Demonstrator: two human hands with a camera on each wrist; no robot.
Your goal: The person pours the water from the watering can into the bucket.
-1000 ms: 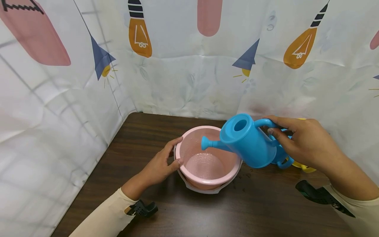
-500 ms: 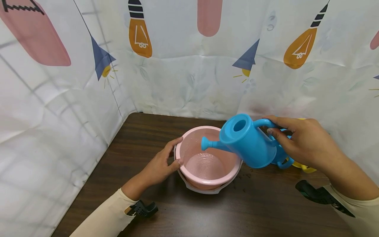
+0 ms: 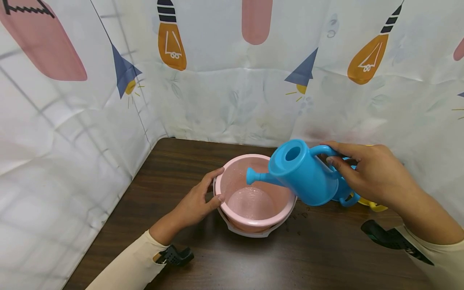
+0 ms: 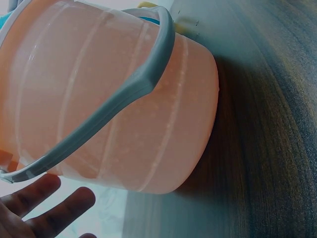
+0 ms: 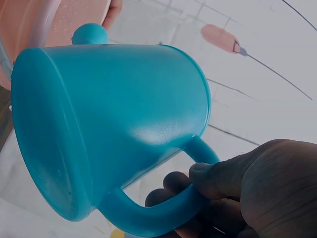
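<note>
While a yellow object (image 3: 377, 207) is mostly hidden, the smooth blue can (image 3: 309, 181) is clasped by the right hand (image 3: 378, 173), spout (image 3: 253, 176) over the ribbed pink bucket (image 3: 253, 222), touched by the left hand (image 3: 197, 201), fingers spread.

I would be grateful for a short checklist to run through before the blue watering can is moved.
1. Right hand grips the handle of the blue watering can: ok.
2. Spout tip is above the opening of the pink bucket: ok.
3. Left hand touches the bucket's rim: ok.
4. Bucket stands upright on the table: ok.
5. Table is dry beside the bucket: not ok, drop-like marks show.
6. Water remains in the can: cannot tell.
</note>
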